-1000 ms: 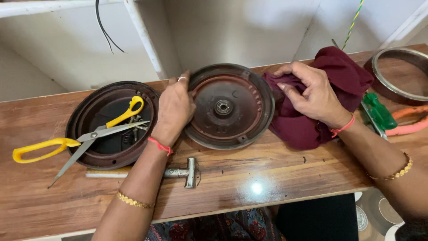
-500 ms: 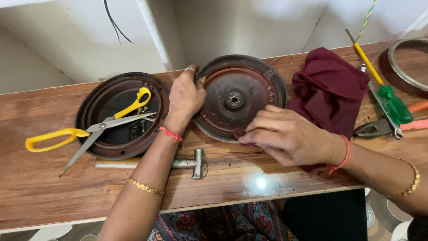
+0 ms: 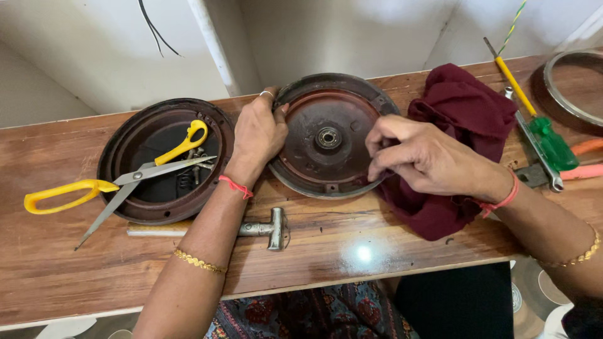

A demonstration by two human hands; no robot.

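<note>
Two hands on one rusty disc

We steady one round metal cover [image 3: 330, 141] on the tabletop [image 3: 326, 245]: our left hand [image 3: 259, 133] clasps its left rim, our right hand [image 3: 421, 157] pinches maroon cloth [image 3: 465, 113] against its right rim. Leftward lie one second cover [image 3: 164, 160] and one pair of yellow scissors [image 3: 135, 179]; just below, one hammer [image 3: 267, 228].

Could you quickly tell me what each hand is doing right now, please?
Left hand: gripping the disc by its rim.
Right hand: fingers closed on the maroon cloth at the disc's edge.
</note>
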